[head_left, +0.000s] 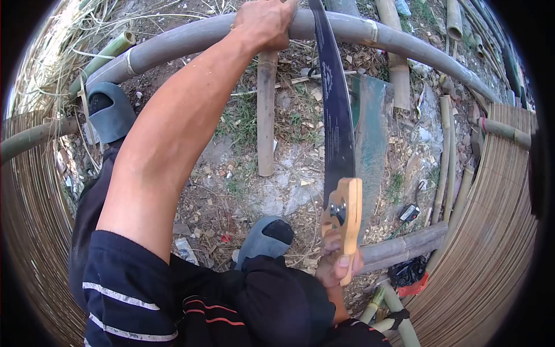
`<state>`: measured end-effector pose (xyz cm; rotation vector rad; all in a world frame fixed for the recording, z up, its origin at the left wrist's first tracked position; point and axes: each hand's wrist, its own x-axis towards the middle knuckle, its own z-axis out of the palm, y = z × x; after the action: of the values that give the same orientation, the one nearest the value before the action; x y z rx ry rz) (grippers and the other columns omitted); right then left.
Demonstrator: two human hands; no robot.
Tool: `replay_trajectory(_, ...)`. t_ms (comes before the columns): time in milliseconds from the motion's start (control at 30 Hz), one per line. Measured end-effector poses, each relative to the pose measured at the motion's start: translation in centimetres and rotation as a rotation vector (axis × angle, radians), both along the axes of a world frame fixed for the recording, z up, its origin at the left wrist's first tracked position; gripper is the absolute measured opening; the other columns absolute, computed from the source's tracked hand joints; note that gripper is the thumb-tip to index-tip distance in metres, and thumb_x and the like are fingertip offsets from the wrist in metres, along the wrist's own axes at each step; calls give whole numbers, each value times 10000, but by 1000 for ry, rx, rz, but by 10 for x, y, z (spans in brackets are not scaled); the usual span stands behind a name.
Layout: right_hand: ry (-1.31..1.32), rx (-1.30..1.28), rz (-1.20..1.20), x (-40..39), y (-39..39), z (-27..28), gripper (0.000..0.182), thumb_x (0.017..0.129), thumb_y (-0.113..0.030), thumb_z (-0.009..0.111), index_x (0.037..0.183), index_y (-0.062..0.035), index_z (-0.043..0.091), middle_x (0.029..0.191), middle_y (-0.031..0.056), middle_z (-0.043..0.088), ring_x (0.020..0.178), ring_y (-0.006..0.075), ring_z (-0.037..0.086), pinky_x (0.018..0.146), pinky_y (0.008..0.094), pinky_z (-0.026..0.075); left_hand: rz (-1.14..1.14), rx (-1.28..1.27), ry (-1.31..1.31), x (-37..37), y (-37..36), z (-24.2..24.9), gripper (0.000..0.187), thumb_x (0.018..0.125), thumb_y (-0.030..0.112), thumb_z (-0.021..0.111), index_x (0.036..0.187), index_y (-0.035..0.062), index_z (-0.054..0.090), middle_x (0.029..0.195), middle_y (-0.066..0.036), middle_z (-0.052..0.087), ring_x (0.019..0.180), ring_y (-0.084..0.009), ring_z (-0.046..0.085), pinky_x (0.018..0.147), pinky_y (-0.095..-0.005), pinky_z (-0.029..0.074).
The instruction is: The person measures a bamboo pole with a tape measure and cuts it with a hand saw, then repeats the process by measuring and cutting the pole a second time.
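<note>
A hand saw with a dark blade [334, 98] and a light wooden handle [350, 202] stretches away from me. My right hand [340, 261] is closed around the lower part of that handle. At the top, the blade's far end lies against a thick grey bamboo pole [191, 39] that looks curved across the view. Just left of the blade, my left hand [263, 22] is wrapped over the pole. Some of its fingers are hidden behind the pole and cut off by the upper edge.
Below the pole, a bamboo piece [266, 115] and a green board [370, 133] lie on littered ground. Slatted bamboo panels [480, 231] flank both sides. My slippered feet [267, 236] stand beneath me. Bamboo strips [40, 63] pile at upper left; a small black object [409, 213] lies right.
</note>
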<state>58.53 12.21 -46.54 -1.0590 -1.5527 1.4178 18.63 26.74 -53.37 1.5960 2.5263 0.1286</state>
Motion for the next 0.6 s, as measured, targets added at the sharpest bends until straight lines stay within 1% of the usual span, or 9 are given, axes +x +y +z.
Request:
replay_trajectory(100, -44, 16, -34, -11, 14, -5, 435, 1001, -316, 528, 768, 44, 595, 667, 118, 621, 568, 151, 559, 802, 429, 621, -11, 89, 43, 8, -1, -7, 429, 737, 125, 763, 1143, 51, 642, 1094, -218, 719, 1020, -395, 736, 841, -502, 618)
replay_trajectory(167, -68, 32, 0, -91, 79, -20, 385, 1044, -257, 557, 771, 13, 581, 613, 42, 536, 547, 103, 487, 544, 300, 437, -31, 169, 101, 6, -2, -20, 446, 728, 136, 772, 1150, 60, 648, 1100, -218, 723, 1023, -394, 737, 849, -509, 621)
replay_trajectory(200, 28, 86, 11, -139, 112, -27, 381, 1055, -263, 581, 786, 7, 577, 610, 18, 514, 552, 101, 457, 506, 325, 338, -31, 173, 109, 8, -3, -11, 446, 728, 136, 772, 1150, 60, 648, 1100, -218, 723, 1023, -394, 737, 849, -509, 621)
replay_trajectory(267, 36, 95, 44, -160, 124, -24, 374, 1063, -258, 593, 795, 2, 572, 621, 25, 519, 561, 105, 448, 515, 327, 354, -44, -10, 3, 5, -8, 11, 481, 726, 155, 780, 1180, 68, 652, 1093, -217, 728, 1034, -388, 738, 855, -512, 622)
replay_trajectory(333, -82, 139, 52, -107, 90, -34, 353, 1044, -236, 577, 799, 18, 602, 618, 38, 537, 555, 115, 495, 519, 334, 382, -40, -32, 4, 3, -10, 3, 514, 725, 168, 790, 1209, 71, 646, 1091, -219, 727, 1041, -385, 739, 857, -510, 622)
replay_trajectory(367, -142, 129, 13, -69, 55, -23, 398, 1006, -300, 556, 814, 39, 633, 629, 62, 575, 579, 145, 568, 556, 322, 457, -33, -29, 24, -3, -2, 1, 549, 725, 182, 799, 1238, 73, 640, 1088, -221, 727, 1047, -382, 740, 859, -507, 623)
replay_trajectory(433, -156, 89, 8, 8, 2, -20, 506, 957, -403, 506, 793, 62, 623, 631, 107, 586, 562, 185, 582, 781, 434, 623, -16, -22, 5, 7, 3, 2, 564, 728, 186, 800, 1255, 75, 634, 1083, -219, 732, 1047, -382, 741, 857, -506, 623)
replay_trajectory(533, -86, 62, -26, -4, 6, -10, 497, 960, -400, 514, 767, 49, 601, 620, 100, 578, 532, 168, 546, 788, 430, 623, 9, -67, -8, 10, -4, 6, 588, 733, 191, 800, 1283, 82, 624, 1078, -216, 742, 1045, -384, 743, 854, -504, 623)
replay_trajectory(600, -105, 70, 4, -71, 64, -25, 407, 1012, -321, 530, 776, 5, 587, 608, 40, 546, 550, 126, 528, 544, 331, 441, -14, 118, 117, 3, 1, -18, 550, 742, 196, 796, 1260, 100, 636, 1062, -212, 754, 1028, -385, 747, 858, -497, 620)
